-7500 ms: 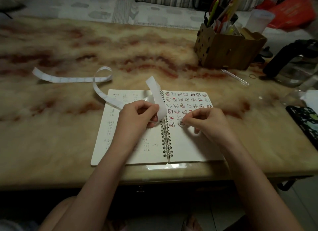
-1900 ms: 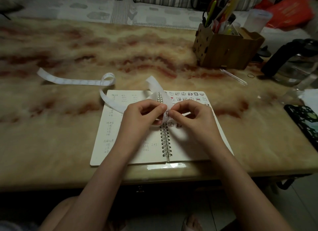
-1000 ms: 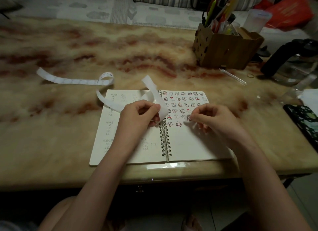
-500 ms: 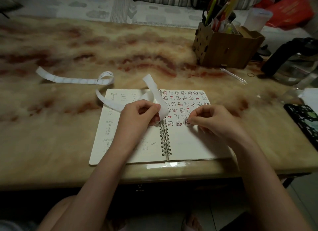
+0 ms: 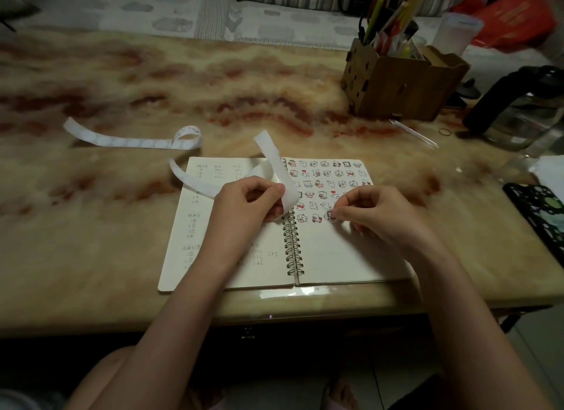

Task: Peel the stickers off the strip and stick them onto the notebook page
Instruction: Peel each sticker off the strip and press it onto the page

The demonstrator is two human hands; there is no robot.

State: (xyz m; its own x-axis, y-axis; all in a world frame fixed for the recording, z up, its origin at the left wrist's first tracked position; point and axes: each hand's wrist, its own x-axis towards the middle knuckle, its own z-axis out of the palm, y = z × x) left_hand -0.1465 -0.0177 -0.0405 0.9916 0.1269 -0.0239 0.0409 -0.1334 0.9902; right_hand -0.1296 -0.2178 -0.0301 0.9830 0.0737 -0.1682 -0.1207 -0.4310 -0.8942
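An open spiral notebook (image 5: 335,257) lies at the table's near edge. Its right page carries several rows of small cartoon stickers. My left hand (image 5: 247,208) pinches the long white sticker strip (image 5: 274,162) over the left page, beside the spiral. The strip loops away to the left across the table. My right hand (image 5: 375,211) holds a round sticker (image 5: 330,216) by its edge at the right end of the lowest sticker row, low over the page or touching it.
A wooden pen holder (image 5: 399,80) full of pens stands at the back right. A dark kettle (image 5: 525,104), a thin pen (image 5: 413,133) and a rubber band (image 5: 444,132) lie to the right. A black patterned case (image 5: 537,214) sits at the right edge.
My right hand peeled a sticker from the strip at the spiral, carried it right over the right page, and has lowered it to the end of the bottom row. My left hand stayed put.
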